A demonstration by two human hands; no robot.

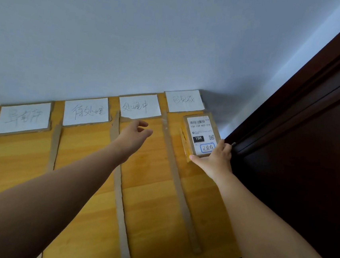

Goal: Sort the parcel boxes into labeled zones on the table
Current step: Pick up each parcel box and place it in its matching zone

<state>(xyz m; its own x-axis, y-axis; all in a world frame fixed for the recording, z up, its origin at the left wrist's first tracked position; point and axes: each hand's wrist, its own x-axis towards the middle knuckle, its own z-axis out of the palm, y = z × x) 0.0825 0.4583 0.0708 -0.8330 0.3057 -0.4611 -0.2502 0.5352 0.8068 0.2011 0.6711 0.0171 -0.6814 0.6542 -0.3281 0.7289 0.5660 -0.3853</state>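
Four white paper labels are lying along the far edge of the wooden table, against the pale wall: far-left label, second label, third label, far-right label, each carrying handwritten characters. Cardboard strips are running from the labels toward the viewer and marking off the zones: one between the first and second, one between the second and third, one between the third and fourth. One parcel box is sitting in the far-right zone, just below the far-right label, between the last strip and a dark wooden panel at the table's right side. Its top is showing a shipping sticker with a barcode, a black "15H" block, a small QR code and a blue-outlined handwritten mark. The right hand is gripping the box at its near end, thumb pressing along the near edge, fingers wrapping the right side. Whether the box is resting flat on the table or is slightly raised, I cannot tell. The left hand is hovering over the third zone, just below the third label, fingers apart and loosely curved, holding nothing and well apart from the box. Both forearms are reaching in from the bottom edge of the view.
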